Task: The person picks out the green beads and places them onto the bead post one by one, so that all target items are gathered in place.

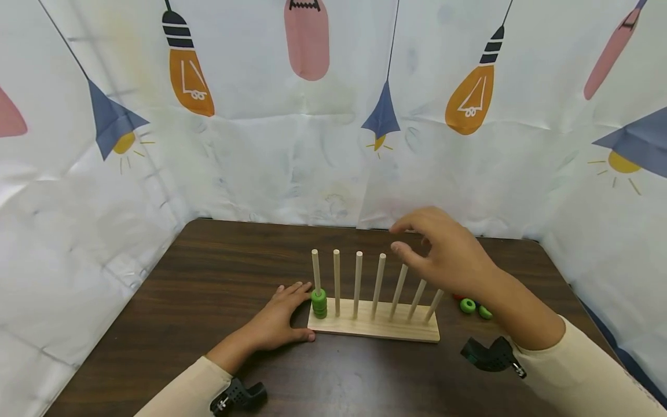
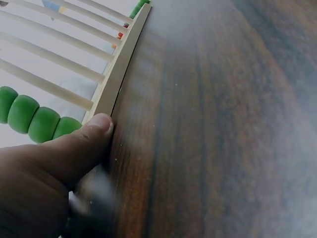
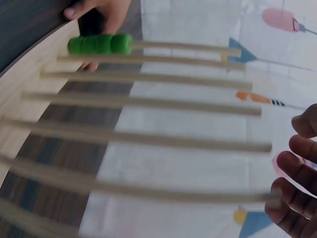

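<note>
A pale wooden peg stand (image 1: 375, 329) with a row of upright pegs sits on the table. Several green beads (image 1: 319, 304) are stacked on its leftmost peg; the other pegs are bare. My left hand (image 1: 281, 318) grips the stand's left end, the thumb (image 2: 96, 131) against the front edge and the fingertips behind the base. Over the right-hand pegs hovers my right hand (image 1: 448, 255), fingers loosely curved with nothing between them. In the right wrist view its fingers (image 3: 297, 168) are near the peg tops.
Loose green beads (image 1: 467, 306) and a bit of red lie on the table right of the stand, partly hidden by the right forearm. The dark wooden table (image 1: 229, 255) meets a white curtain (image 1: 250, 162) printed with lamps and bulbs. Each wrist wears a black camera mount (image 1: 492, 354).
</note>
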A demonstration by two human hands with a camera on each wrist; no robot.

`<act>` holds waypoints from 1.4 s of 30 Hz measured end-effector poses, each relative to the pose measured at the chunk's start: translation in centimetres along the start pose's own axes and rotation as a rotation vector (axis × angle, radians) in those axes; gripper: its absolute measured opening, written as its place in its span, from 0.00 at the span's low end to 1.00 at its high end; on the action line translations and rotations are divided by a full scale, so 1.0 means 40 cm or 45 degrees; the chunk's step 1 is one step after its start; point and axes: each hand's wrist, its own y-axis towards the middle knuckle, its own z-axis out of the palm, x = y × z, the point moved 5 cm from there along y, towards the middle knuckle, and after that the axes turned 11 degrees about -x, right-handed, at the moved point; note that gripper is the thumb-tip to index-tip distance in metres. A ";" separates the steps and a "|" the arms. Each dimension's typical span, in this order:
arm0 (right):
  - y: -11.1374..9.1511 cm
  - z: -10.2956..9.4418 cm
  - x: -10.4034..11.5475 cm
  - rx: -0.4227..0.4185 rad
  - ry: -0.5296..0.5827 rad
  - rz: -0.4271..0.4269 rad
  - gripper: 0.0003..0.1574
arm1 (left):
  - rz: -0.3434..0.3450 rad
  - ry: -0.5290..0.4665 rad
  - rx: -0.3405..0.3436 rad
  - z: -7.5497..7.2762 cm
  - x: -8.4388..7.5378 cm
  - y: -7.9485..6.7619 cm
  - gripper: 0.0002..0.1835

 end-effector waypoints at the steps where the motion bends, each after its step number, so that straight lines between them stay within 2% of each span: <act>1: -0.009 -0.011 -0.008 -0.013 -0.017 0.011 0.14 | 0.006 -0.001 0.010 0.001 0.002 0.000 0.47; 11: -0.135 -0.112 -0.113 -0.210 -0.107 0.206 0.14 | 0.007 -0.010 0.028 0.004 0.010 -0.001 0.45; 16: -0.203 -0.131 -0.182 -0.223 -0.140 0.330 0.14 | -0.003 -0.016 0.030 0.002 0.008 0.000 0.44; 20: -0.255 -0.138 -0.230 -0.178 -0.146 0.428 0.15 | -0.011 -0.014 0.026 0.001 0.006 0.001 0.44; 25: -0.315 -0.141 -0.279 -0.114 -0.167 0.468 0.17 | -0.030 -0.019 0.022 0.001 0.004 0.002 0.44; 34: -0.414 -0.110 -0.353 0.014 -0.177 0.632 0.21 | -0.042 -0.004 0.015 0.006 0.010 0.000 0.44; 42: -0.495 -0.074 -0.420 0.225 -0.227 0.780 0.26 | -0.038 -0.007 0.009 0.006 0.011 -0.001 0.45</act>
